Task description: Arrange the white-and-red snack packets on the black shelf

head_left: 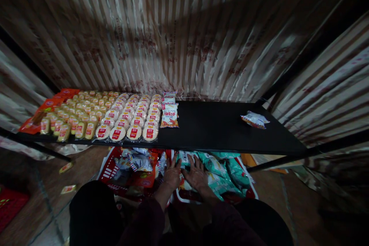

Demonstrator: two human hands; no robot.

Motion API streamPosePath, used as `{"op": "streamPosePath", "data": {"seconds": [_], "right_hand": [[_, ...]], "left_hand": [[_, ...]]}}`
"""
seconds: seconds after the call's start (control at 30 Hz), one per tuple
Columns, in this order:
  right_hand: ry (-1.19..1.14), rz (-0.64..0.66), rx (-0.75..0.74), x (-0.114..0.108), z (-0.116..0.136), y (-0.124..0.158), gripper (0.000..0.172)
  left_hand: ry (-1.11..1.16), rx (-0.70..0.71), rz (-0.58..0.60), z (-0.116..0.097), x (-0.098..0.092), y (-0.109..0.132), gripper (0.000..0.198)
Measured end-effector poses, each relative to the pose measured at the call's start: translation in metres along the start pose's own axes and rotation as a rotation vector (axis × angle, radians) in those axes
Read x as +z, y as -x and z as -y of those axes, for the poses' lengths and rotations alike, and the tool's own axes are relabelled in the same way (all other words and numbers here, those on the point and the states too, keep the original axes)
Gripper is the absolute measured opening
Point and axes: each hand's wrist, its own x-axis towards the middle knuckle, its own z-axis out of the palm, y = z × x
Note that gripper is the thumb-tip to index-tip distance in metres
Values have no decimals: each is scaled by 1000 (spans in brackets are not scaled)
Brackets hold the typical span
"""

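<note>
My left hand [172,175] and my right hand [197,175] reach down side by side at the front of a basket [188,201] with a white rim. A teal-and-white snack bag [184,157] lies between and under my fingertips. My left fingers point forward along its left side, stretched out. On its right, my right fingers are spread and touch it; I see no firm grip. More teal snack bags [217,167] fill the basket to the right. Just above, on the black shelf [207,127], small white-and-orange snack bags [169,116] lie in a short column.
Round wrapped crackers [134,132] and small yellow wrapped cakes [80,129] stand in rows on the shelf's left, beside an orange bag [47,107]. A crumpled packet [255,119] lies at right. A red basket [108,169] adjoins mine. Loose wrapped cakes [68,189] lie on the floor.
</note>
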Motion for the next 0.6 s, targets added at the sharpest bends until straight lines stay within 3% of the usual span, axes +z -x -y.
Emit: {"op": "streamPosePath", "data": {"seconds": [0.2,0.43,0.6], "right_hand": [[1,3,36,3,7,4,71],[9,103,49,-4,8,-3,75],[17,98,59,-3,6,-4,75]], "left_hand": [[6,29,-8,4,2,2,67],[67,-56,-39,0,8,-1,77],[79,22,-64,6,17,-5,78]]}}
